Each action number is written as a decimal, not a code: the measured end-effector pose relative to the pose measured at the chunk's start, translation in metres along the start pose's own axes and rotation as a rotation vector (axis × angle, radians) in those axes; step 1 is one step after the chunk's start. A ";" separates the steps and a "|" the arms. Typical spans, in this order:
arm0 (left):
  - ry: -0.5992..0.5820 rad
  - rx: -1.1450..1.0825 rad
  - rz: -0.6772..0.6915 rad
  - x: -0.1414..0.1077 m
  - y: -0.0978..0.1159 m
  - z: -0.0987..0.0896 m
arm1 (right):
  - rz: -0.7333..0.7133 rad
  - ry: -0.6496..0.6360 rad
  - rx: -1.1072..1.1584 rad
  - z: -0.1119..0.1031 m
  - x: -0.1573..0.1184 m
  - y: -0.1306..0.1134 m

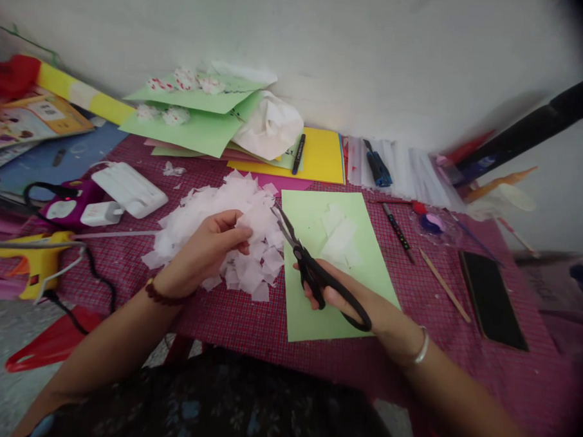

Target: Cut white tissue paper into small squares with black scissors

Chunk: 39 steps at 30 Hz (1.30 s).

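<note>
My left hand (220,238) pinches a piece of white tissue paper (263,218) between thumb and fingers. It is held over a heap of cut white tissue squares (200,205) on the table. In my right hand (337,288) is a pair of black-handled scissors (300,251), fingers through the loops. Its blades are parted and point up and left, near the right edge of the held tissue. Beneath the scissors lies a light green sheet (311,322), with some white tissue scraps (341,237) on it.
Yellow paper (323,159), a black marker (299,154) and green cards (193,134) lie at the back. A yellow glue gun (38,265) and white chargers (133,189) are left. Glue sticks (405,159), a pencil (446,286) and a phone (493,301) are right.
</note>
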State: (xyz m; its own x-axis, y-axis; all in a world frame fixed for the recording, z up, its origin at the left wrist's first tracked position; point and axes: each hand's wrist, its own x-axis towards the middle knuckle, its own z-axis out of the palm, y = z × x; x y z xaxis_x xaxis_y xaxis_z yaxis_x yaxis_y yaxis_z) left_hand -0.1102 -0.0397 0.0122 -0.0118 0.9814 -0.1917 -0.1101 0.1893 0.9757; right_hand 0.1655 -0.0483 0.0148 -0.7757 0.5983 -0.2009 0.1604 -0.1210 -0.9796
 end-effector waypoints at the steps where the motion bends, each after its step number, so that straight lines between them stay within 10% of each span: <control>1: 0.016 -0.019 0.020 0.000 0.001 0.000 | -0.006 -0.006 -0.019 0.000 -0.001 -0.001; 10: -0.043 -0.042 -0.092 0.001 -0.011 0.006 | -0.030 -0.071 -0.093 0.002 0.004 0.000; 18: 0.186 -0.261 -0.002 0.001 -0.001 0.008 | -0.004 -0.060 -0.122 0.002 0.003 0.001; 39: -0.087 0.020 -0.052 -0.005 -0.010 0.010 | 0.102 -0.014 0.083 0.010 0.010 -0.001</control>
State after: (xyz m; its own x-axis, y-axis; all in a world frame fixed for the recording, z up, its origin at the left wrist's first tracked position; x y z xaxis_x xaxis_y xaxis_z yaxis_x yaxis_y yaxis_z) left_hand -0.0992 -0.0465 0.0046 0.0800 0.9692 -0.2328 -0.0882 0.2395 0.9669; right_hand 0.1510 -0.0502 0.0138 -0.7667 0.5681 -0.2991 0.1885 -0.2461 -0.9507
